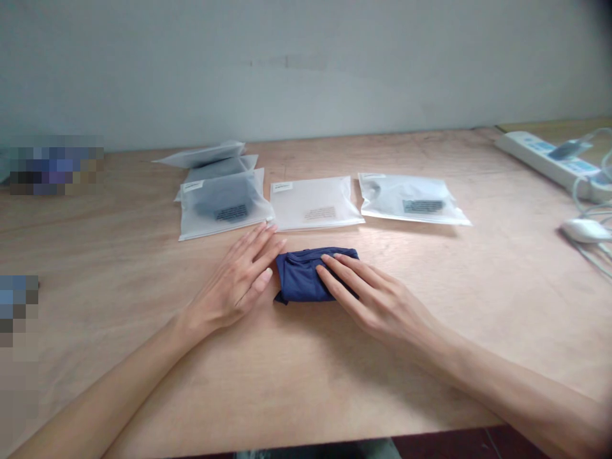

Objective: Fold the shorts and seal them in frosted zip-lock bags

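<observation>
A navy blue folded cloth garment (306, 277) lies as a compact bundle on the wooden table. My right hand (377, 293) rests on its right part, fingers stretched out flat over the fabric. Just left of the bundle is my left hand (239, 274), fingers extended, its tips close to the garment's left edge and to a frosted plastic bag. That bag (210, 204) has dark contents. Beside it lie a pale frosted bag (310, 201) in the middle and another frosted bag (406, 197) on the right, each with printed text.
Behind the left bag, more frosted bags (222, 167) overlap. At the far right stand a white power strip (549, 159) with a plug in it, and a white charger (586, 231) with cables. A wall (306, 76) rises behind the table (239, 395). Blurred patches cover the left side.
</observation>
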The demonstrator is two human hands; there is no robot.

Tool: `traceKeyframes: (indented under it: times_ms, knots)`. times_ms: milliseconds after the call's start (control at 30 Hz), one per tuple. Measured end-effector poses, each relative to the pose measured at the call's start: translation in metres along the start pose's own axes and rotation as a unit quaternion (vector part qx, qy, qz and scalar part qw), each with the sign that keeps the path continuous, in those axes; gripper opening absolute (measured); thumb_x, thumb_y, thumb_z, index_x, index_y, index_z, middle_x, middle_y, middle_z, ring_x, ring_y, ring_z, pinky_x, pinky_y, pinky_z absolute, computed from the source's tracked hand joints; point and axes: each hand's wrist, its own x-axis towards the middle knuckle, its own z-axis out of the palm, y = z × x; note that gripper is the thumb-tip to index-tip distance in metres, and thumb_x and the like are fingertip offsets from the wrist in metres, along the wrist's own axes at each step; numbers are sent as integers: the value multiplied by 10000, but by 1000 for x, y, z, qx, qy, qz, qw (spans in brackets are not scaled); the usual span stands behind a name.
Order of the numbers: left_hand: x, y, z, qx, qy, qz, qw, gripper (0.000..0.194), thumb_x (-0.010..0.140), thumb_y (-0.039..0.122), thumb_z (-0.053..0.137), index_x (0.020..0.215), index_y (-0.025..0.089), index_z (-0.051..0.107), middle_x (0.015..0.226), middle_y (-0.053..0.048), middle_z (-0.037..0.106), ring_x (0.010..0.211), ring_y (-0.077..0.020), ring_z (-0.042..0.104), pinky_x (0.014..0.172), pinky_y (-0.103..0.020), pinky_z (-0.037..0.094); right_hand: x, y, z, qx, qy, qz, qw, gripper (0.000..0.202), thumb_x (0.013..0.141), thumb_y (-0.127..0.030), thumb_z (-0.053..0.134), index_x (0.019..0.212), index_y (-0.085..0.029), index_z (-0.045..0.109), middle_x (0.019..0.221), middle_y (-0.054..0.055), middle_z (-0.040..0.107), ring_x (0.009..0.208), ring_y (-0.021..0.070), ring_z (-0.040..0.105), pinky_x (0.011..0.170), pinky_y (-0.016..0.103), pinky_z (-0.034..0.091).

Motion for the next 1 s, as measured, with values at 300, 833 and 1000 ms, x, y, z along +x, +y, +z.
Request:
traceKeyframes:
  times_ms: [300, 833, 1000]
  knots:
    - [6, -1, 1, 33, 1, -27, 999, 560, 1089, 310, 356, 1627, 162, 313, 1677, -115, 351, 1600, -282, 209, 1305, -556, 201, -2, 2, 0, 32, 21, -3, 999, 399, 995, -84, 484, 1364, -27, 625, 1359, 229, 674, 1287, 339, 631, 1020, 473, 598]
    - [5, 13, -2, 114, 124, 9, 986, 242, 1075, 249, 510, 1270, 203, 646, 1219, -77, 761, 1077, -217, 752, 919, -304, 595, -1, 0, -7, 45, 41, -51, 997, 361, 1026, -97, 444, 1295, -45, 679, 1327, 175, 709, 1216, 303, 682, 999, 431, 611]
    - [3, 11, -3, 145, 158, 45, 976, 216, 1040, 127, 535, 1202, 165, 673, 1085, -70, 797, 895, -185, 777, 771, -249, 580, -2, -2, -5, 46, 49, -58, 996, 377, 1029, -101, 428, 1304, -27, 674, 1329, 172, 709, 1225, 299, 678, 1012, 416, 601]
